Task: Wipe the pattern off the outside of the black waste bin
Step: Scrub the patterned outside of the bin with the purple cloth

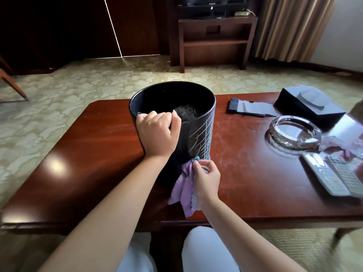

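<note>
Black waste bin (194,138) sits upright on the dark red wooden coffee table (245,173), close to the near edge and right in front of the person. Nearest the camera you just get two knees in pale trousers (208,250), cut off by the bottom of the frame, plus both bare forearms reaching in.

Right hand (206,179) is low down by the bin's base, fingers curled and pinching a purple cloth (184,187) with a bit of blue at the tip, pressed against the bin's lower wall. Most of the cloth hangs loose down toward the table edge. Left hand (157,132) is up top, fingers hooked over the near rim and gripping it, so that stretch of rim is hidden.

White scribbled line pattern (202,138) shows on the bin's right side; the left arm and hand cover the wall on the other side, so how far the marks wrap around is anyone's guess. Something dark and crinkly lies inside the bin, maybe a bin liner, too murky to say.

Further right on the table: two remote controls (332,175) side by side, a glass ashtray (294,132), something crumpled and pinkish at the frame edge, then a black folder with paper (247,108) and a black tissue box (310,107). Beyond the table is patterned carpet (88,79), a dark wooden TV stand (214,40) whose top is cropped, and curtains (294,26).
</note>
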`<state>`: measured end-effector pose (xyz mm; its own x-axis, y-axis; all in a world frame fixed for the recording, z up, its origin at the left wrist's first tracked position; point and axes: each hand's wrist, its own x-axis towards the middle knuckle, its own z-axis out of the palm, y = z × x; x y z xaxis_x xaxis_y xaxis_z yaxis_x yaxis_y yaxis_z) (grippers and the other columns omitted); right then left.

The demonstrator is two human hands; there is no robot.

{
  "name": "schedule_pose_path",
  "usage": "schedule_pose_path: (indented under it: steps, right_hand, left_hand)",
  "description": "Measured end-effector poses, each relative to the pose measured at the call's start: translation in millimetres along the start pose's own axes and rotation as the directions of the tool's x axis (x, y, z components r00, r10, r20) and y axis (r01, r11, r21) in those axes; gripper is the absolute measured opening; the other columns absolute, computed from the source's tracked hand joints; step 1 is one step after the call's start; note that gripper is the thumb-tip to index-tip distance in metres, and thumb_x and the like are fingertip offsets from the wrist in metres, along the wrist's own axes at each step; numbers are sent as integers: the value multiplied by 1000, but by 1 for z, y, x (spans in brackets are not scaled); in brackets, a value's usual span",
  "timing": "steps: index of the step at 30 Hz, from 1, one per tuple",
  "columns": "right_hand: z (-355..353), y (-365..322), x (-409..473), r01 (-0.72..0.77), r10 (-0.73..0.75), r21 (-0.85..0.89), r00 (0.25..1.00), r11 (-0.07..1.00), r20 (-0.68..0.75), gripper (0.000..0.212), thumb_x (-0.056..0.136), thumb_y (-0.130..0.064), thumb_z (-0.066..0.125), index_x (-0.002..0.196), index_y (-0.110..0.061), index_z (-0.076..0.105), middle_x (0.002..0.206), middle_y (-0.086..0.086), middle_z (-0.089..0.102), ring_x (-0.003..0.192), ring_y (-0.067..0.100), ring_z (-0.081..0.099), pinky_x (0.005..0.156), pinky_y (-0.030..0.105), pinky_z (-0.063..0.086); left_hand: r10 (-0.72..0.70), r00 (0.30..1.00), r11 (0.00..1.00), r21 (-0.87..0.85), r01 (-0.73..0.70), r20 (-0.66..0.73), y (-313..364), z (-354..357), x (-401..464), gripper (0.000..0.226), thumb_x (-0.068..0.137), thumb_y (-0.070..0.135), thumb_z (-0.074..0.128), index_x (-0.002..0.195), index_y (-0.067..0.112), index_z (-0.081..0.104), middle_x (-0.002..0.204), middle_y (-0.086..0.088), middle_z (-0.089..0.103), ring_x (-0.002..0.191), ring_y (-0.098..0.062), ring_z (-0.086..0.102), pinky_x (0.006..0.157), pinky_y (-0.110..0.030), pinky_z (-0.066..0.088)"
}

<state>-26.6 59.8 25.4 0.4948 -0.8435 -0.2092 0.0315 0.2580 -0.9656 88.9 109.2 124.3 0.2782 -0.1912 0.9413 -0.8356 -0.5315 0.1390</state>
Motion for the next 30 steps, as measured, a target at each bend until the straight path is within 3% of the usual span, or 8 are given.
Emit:
schedule_pose_path:
  steps: [3,7,9,12,16,21,24,30]
  right_hand:
    - [-1,2,1,-53,50,-55,997,997,-54,15,86,-16,64,73,-19,58,75,-1,64,71,10,60,65,21,46]
    - [-4,22,1,-323,309,-178,945,929,-106,11,83,-19,66,73,-19,62,83,3,69,84,21,65,80,31,50]
    - [-2,14,2,-378,367,-203,926,903,-93,12,81,-16,66,70,-17,62,77,5,69,77,21,64,75,29,51]
    - [4,-14,4,-355,349,-145,935,924,-64,18,80,-8,64,64,-15,59,63,5,62,64,20,59,64,26,49]
    - [12,-51,-4,-175,174,-55,984,983,-24,18,80,-13,68,65,-18,59,74,5,64,75,21,60,77,35,52]
    - [17,-75,-11,-50,51,60,999,997,-16,12,81,-17,69,71,-17,63,77,4,65,71,14,59,72,30,50]
    - [16,-58,-9,-96,101,70,993,993,-62,11,80,-18,71,71,-17,64,82,6,68,76,17,62,76,32,51]
    - [2,-18,4,-388,391,52,913,920,-117,10,78,-10,71,70,-13,65,75,10,68,83,27,66,80,32,53]
  left_hand:
    - [-7,1000,1000,3,7,7,0,-1,0,43,87,17,50,47,16,35,41,-3,39,45,-26,41,59,-36,27]
    - [-6,1000,1000,5,6,22,1,-3,1,43,88,18,49,48,18,32,41,-2,38,45,-26,41,59,-36,27]
    - [-3,1000,1000,8,3,27,1,-3,1,43,88,19,49,48,17,33,42,-2,38,45,-26,41,59,-36,27]
    - [-5,1000,1000,11,5,19,1,-2,1,43,87,18,49,47,16,34,41,-2,39,45,-26,41,59,-35,26]
    - [-6,1000,1000,12,6,13,1,-2,1,42,87,18,49,48,17,34,42,-3,40,45,-27,42,59,-35,25]
    - [-5,999,1000,0,5,38,2,-4,1,42,88,19,48,48,17,35,43,-3,41,46,-26,43,61,-35,26]
    - [-6,999,1000,-5,6,47,2,-5,1,41,89,19,47,50,18,33,43,-3,41,47,-27,43,61,-36,26]
    - [-3,998,1000,-17,4,60,3,-7,3,41,88,19,48,53,22,27,42,-2,39,45,-26,42,60,-36,26]
